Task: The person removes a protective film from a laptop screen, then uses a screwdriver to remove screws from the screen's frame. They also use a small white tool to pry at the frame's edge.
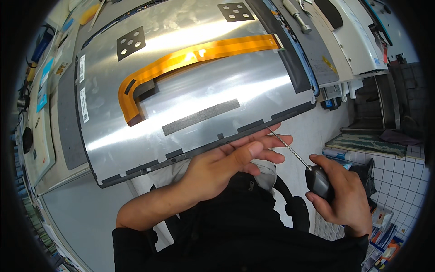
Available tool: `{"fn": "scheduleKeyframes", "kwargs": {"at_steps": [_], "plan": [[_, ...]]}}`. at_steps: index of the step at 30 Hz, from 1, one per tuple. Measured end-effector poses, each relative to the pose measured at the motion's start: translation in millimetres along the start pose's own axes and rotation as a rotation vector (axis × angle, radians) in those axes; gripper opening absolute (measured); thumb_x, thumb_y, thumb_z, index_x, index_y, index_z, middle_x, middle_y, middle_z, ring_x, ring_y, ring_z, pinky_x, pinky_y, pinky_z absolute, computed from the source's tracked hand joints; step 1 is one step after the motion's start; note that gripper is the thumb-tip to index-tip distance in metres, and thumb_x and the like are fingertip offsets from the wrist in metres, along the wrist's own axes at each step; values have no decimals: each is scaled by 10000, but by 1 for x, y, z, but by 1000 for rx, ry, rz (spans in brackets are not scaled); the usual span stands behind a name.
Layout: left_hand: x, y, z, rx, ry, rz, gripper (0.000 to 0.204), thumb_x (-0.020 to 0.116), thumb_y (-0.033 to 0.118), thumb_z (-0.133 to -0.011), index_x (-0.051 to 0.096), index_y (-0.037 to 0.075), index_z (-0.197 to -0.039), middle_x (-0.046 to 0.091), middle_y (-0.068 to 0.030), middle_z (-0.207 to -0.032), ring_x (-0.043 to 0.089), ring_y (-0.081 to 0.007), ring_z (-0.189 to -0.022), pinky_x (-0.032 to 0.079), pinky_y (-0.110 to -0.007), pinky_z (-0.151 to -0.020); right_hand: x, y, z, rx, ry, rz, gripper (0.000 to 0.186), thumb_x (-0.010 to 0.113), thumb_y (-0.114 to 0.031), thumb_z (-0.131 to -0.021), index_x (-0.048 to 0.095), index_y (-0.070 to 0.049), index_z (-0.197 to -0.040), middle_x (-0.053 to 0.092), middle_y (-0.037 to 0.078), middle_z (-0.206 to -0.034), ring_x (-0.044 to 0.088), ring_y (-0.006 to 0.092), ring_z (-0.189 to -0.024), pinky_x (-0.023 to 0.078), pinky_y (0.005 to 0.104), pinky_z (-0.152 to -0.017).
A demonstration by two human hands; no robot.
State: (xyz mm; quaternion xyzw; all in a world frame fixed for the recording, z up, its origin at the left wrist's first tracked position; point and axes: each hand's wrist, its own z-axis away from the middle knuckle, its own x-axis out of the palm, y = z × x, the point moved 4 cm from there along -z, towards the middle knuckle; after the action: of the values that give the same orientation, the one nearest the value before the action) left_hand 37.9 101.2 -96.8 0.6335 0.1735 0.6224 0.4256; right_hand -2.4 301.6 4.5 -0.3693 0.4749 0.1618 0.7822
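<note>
A large silver display panel (190,95) with a black frame lies back side up, its near edge reaching out past the bench. An orange ribbon cable (195,56) curves over its metal back. Below that near edge is my left hand (226,165), palm turned up with the fingers stretched out. One fingertip passes partly under the frame, and whether it carries any weight I cannot tell. My right hand (342,192) grips the black handle of a screwdriver (319,182). Its thin metal shaft slants up to the left, with the tip at the frame's near edge.
The panel rests on a grey mat (68,122) on the bench. Behind its right end lie a metal-shafted tool (297,17) and a white equipment housing (353,41). A white board (43,145) stands at the left. A chair armrest (297,213) is beside my lap.
</note>
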Motion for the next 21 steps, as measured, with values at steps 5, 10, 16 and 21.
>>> {"fn": "scheduleKeyframes", "kwargs": {"at_steps": [5, 10, 16, 21], "plan": [[0, -1, 0, 32, 1, -8, 552, 424, 289, -1044, 329, -47, -1472, 525, -227, -1389, 621, -250, -1161, 548, -234, -804, -2, -2, 0, -1, 6, 14, 585, 743, -216, -829, 492, 7, -1308, 625, 170, -824, 653, 303, -643, 514, 363, -538], [-4, -4, 1, 2, -45, 5, 525, 421, 312, -1051, 335, 47, -1497, 503, -170, -1428, 586, -224, -1197, 498, -249, -842, -3, -3, 1, 107, -67, -5, 605, 763, -200, -770, 525, 7, -1286, 642, 204, -1010, 672, 354, -820, 540, 391, -701], [-4, -5, 4, -22, -71, 7, 531, 441, 311, -1048, 322, 92, -1518, 495, -124, -1449, 569, -192, -1212, 471, -231, -841, 2, -2, 1, -22, -11, -28, 619, 771, -237, -805, 510, -19, -1322, 636, 157, -860, 664, 291, -664, 523, 362, -551], [2, 1, 3, 8, -9, -1, 533, 422, 214, -1045, 289, -52, -1487, 501, -242, -1410, 623, -248, -1156, 544, -225, -789, -2, -2, 0, 119, -41, -57, 662, 807, -166, -700, 536, 12, -1277, 649, 230, -1093, 685, 386, -913, 553, 400, -783]]}}
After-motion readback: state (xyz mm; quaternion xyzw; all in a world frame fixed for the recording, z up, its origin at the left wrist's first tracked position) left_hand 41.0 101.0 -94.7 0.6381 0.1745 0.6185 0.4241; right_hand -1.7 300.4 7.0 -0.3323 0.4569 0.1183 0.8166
